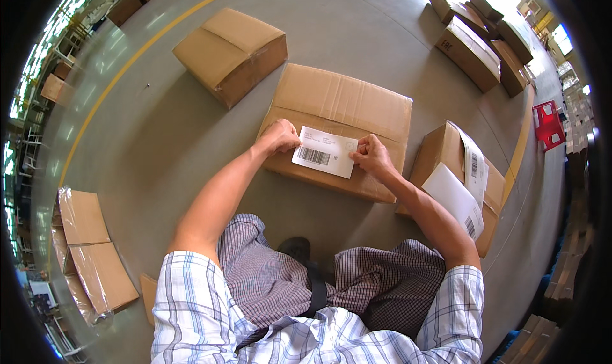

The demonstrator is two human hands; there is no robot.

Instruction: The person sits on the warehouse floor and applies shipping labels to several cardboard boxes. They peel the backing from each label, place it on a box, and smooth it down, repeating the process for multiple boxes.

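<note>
Both my hands hold a white barcode label (321, 146) flat over the top of a cardboard box (346, 94) in front of me. The fingers of my left hand (281, 137) pinch its left edge. At the right edge, my right hand (372, 156) grips it between thumb and fingers. Whether the label touches the cardboard all over, I cannot tell. To the right stands a second cardboard box (432, 149), with a strip of printed labels (473, 161) draped over it and a blank white part (449, 192) curling up.
Another closed carton (234, 48) stands beyond my left hand. Several long cartons (471, 53) lie at the upper right, near a red plastic stool (550, 125). Film-wrapped cartons (98, 249) sit at the lower left. A yellow floor line (103, 94) curves along the left.
</note>
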